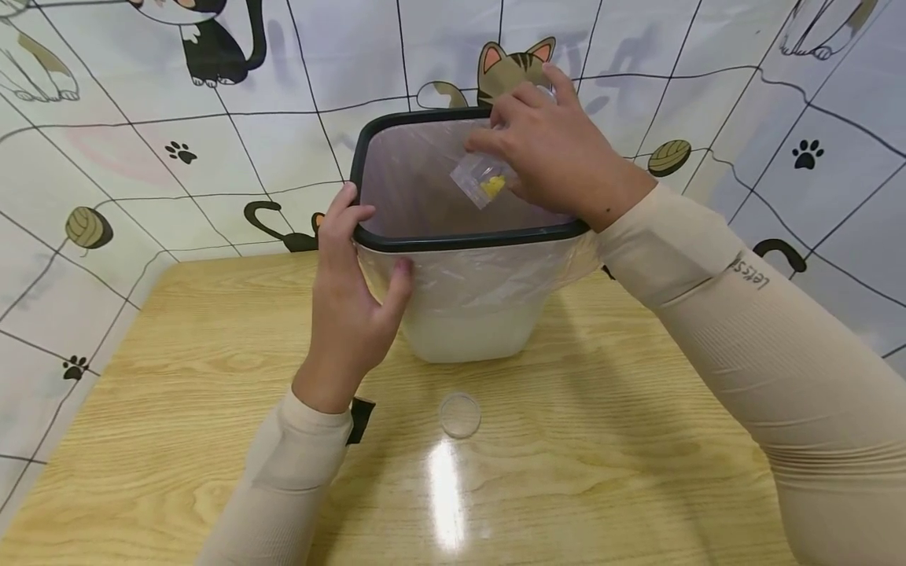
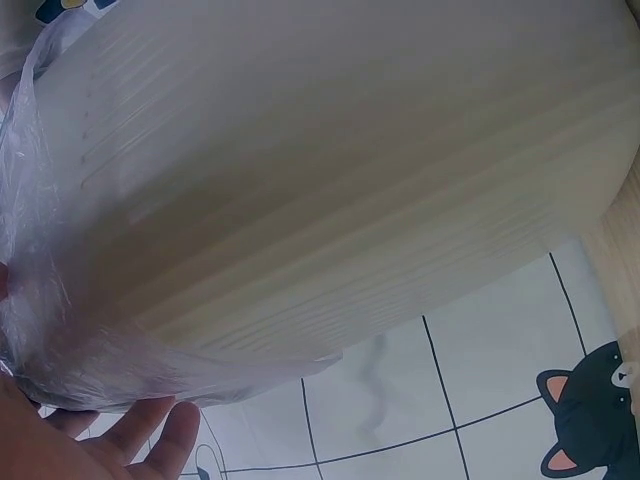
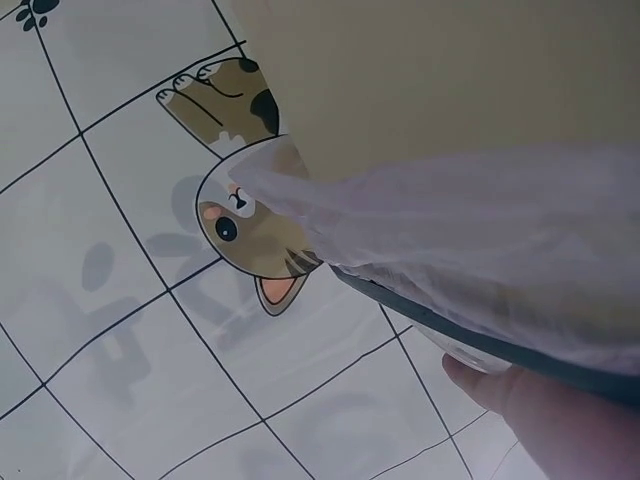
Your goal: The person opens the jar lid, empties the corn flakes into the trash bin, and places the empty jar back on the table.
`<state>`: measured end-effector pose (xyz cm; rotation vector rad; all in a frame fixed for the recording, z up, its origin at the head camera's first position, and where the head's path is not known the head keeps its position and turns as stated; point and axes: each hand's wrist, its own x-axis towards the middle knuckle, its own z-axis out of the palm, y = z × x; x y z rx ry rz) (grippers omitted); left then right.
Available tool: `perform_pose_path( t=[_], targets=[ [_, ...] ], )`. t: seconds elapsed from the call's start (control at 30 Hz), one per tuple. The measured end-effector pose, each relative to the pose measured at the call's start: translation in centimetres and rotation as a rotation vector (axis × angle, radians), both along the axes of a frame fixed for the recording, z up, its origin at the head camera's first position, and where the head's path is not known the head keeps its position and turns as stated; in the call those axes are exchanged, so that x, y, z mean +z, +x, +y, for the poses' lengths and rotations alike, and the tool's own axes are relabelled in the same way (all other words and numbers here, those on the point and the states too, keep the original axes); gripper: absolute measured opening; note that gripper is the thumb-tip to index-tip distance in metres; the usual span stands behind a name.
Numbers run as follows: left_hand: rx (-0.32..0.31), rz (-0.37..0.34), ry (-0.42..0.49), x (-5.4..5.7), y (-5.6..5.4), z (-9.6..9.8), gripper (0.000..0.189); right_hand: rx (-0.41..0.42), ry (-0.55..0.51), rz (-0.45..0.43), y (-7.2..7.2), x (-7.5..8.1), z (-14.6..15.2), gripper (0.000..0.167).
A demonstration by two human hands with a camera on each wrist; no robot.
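Observation:
A pale trash bin (image 1: 467,334) with a dark rim (image 1: 467,240) stands upright on the table, lined with a thin clear bag (image 1: 418,169). My left hand (image 1: 354,291) steadies the bin at its left front corner, fingers along the side by the rim and thumb against the front wall. Over the bin's mouth, my right hand (image 1: 548,149) holds a small clear plastic packet (image 1: 469,174) with something yellow (image 1: 491,185) in it. Part of a clear object (image 3: 465,352) shows by that hand's fingertip in the right wrist view; the palm hides the rest.
A clear round disc (image 1: 460,415) lies on the wooden table (image 1: 602,472) in front of the bin. Behind stands a white wall covering (image 1: 340,71) with cat drawings. A black piece (image 1: 359,420) shows at the left wrist.

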<state>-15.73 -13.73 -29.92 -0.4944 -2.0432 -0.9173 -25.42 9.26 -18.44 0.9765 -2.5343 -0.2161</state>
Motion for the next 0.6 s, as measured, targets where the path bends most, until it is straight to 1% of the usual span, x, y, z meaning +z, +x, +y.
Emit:
perform_pose_path(
  t=[0.23, 0.47, 0.6],
  targets=[
    [-0.002, -0.01, -0.002, 0.02, 0.06, -0.01, 0.053, 0.003, 0.01, -0.009, 0.11, 0.16, 0.01, 0.056],
    [-0.001, -0.01, -0.01, 0.15, 0.06, -0.15, 0.053, 0.003, 0.023, 0.023, 0.08, 0.18, -0.04, 0.056],
    [0.0, -0.01, -0.017, 0.07, 0.12, -0.21, 0.053, 0.001, 0.001, 0.043, 0.14, 0.17, 0.04, 0.052]
  ],
)
